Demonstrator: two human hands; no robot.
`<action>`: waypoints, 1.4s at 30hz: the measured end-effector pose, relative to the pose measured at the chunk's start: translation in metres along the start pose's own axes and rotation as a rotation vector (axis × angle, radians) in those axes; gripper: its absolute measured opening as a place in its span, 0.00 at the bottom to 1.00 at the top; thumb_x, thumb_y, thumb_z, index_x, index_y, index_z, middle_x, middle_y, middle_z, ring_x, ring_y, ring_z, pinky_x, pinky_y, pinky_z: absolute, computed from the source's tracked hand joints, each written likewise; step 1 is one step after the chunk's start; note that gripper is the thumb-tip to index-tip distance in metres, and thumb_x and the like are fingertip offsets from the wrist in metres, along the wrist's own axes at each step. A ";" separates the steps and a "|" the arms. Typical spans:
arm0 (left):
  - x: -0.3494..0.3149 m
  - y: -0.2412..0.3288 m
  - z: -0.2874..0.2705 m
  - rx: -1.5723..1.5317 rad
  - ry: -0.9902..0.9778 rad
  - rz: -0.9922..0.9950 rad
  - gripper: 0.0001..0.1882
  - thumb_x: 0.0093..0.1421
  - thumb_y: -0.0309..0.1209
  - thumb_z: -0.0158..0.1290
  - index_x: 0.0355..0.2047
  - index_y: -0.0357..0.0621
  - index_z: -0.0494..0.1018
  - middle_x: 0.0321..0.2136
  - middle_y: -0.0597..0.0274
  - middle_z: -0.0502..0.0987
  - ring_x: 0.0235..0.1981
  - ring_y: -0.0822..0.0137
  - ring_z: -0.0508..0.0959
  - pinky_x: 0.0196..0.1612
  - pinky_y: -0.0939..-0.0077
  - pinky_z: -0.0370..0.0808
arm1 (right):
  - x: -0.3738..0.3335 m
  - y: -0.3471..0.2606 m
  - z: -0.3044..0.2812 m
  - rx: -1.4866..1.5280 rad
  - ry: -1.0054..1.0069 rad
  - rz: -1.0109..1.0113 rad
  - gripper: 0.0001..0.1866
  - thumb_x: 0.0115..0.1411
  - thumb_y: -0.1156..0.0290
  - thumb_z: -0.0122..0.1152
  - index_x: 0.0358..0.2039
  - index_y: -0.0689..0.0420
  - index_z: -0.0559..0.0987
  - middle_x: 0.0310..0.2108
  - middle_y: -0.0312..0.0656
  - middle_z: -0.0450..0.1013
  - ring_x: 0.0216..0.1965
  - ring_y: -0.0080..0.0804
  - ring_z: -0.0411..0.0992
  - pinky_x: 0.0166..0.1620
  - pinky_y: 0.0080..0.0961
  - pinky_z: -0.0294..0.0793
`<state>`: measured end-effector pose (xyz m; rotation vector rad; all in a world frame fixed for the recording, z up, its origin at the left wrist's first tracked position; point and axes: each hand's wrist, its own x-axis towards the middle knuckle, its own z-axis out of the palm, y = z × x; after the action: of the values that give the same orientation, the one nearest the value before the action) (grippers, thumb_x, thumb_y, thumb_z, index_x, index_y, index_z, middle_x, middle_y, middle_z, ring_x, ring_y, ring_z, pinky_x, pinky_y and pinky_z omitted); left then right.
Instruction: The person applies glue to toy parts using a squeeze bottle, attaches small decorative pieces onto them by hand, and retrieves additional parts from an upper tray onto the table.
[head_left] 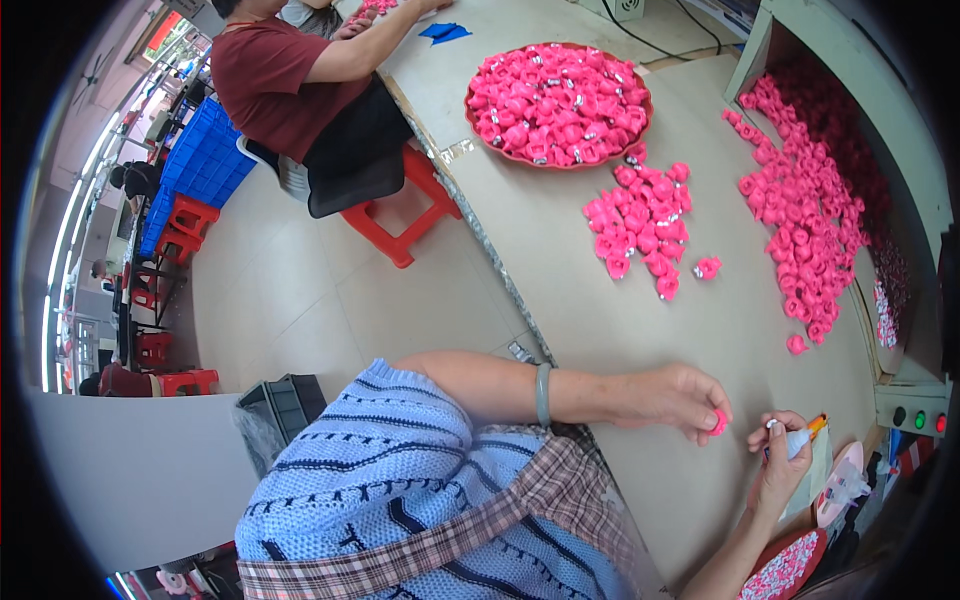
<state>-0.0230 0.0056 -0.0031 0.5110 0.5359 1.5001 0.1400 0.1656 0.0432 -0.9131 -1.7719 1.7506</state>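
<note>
My left hand (672,398) is closed in a pinch on a small pink plastic piece (717,422) above the table. To its right, my right hand (776,478) is wrapped round a small whitish squeeze bottle (797,443). A tiny silvery bit shows by the right fingertips; whether it is the bottle's tip or a separate part, I cannot tell. The two hands are apart. Beyond them lies a loose group of pink pieces (645,225) with silvery parts, and one single piece (707,268) sits beside that group.
A red round tray (472,120) heaped with pink pieces stands farther back. More pink pieces (800,220) spill from a pale box-like machine (912,130) at right. A red dish (822,545) of small bits is near my right forearm. A co-worker (270,70) sits at far left.
</note>
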 end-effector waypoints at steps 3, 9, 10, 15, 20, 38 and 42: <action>-0.001 0.000 0.003 0.022 0.024 -0.001 0.10 0.62 0.27 0.51 0.43 0.36 0.72 0.33 0.64 0.75 0.34 0.73 0.76 0.40 0.79 0.74 | -0.012 0.004 0.009 0.030 -0.022 0.050 0.02 0.61 0.78 0.52 0.35 0.60 0.72 0.27 0.40 0.71 0.21 0.20 0.67 0.26 0.16 0.66; 0.000 -0.003 0.013 0.050 0.085 0.008 0.11 0.62 0.27 0.51 0.43 0.37 0.72 0.34 0.64 0.76 0.34 0.73 0.77 0.39 0.79 0.74 | -0.027 0.012 0.010 0.162 -0.064 0.077 0.02 0.60 0.79 0.53 0.34 0.61 0.71 0.26 0.41 0.71 0.21 0.21 0.66 0.26 0.17 0.67; 0.000 -0.003 0.016 0.046 0.117 0.009 0.11 0.62 0.28 0.51 0.44 0.37 0.72 0.33 0.63 0.76 0.34 0.73 0.77 0.39 0.79 0.74 | -0.030 0.012 0.006 0.166 -0.051 0.125 0.03 0.59 0.79 0.53 0.35 0.62 0.72 0.26 0.42 0.72 0.22 0.22 0.67 0.26 0.18 0.68; -0.001 -0.006 0.008 0.069 0.153 -0.027 0.11 0.62 0.27 0.51 0.45 0.39 0.72 0.35 0.61 0.77 0.34 0.73 0.77 0.39 0.78 0.75 | -0.036 0.012 0.009 0.216 -0.054 0.214 0.08 0.57 0.80 0.56 0.39 0.67 0.74 0.29 0.45 0.75 0.24 0.25 0.72 0.29 0.19 0.72; -0.001 0.003 0.008 0.117 0.228 -0.043 0.11 0.62 0.26 0.51 0.44 0.37 0.73 0.36 0.61 0.77 0.33 0.73 0.77 0.40 0.78 0.75 | -0.034 0.008 0.020 0.243 -0.142 0.107 0.11 0.56 0.83 0.58 0.41 0.68 0.74 0.31 0.46 0.76 0.28 0.25 0.75 0.33 0.18 0.75; 0.003 -0.002 0.023 0.361 0.268 -0.036 0.11 0.61 0.25 0.53 0.42 0.33 0.73 0.32 0.59 0.78 0.29 0.75 0.77 0.35 0.83 0.76 | -0.040 0.010 0.027 -0.467 -0.046 -0.534 0.13 0.45 0.83 0.67 0.33 0.59 0.80 0.25 0.39 0.76 0.25 0.27 0.75 0.26 0.19 0.72; 0.004 -0.003 0.024 0.434 0.301 -0.035 0.10 0.60 0.25 0.54 0.42 0.35 0.75 0.30 0.60 0.78 0.27 0.74 0.76 0.31 0.83 0.74 | -0.040 0.012 0.029 -0.470 -0.047 -0.548 0.13 0.45 0.83 0.68 0.33 0.59 0.80 0.25 0.39 0.76 0.26 0.27 0.75 0.26 0.20 0.73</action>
<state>-0.0061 0.0095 0.0136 0.6084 1.1148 1.4375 0.1465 0.1165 0.0339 -0.4750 -2.2452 1.0383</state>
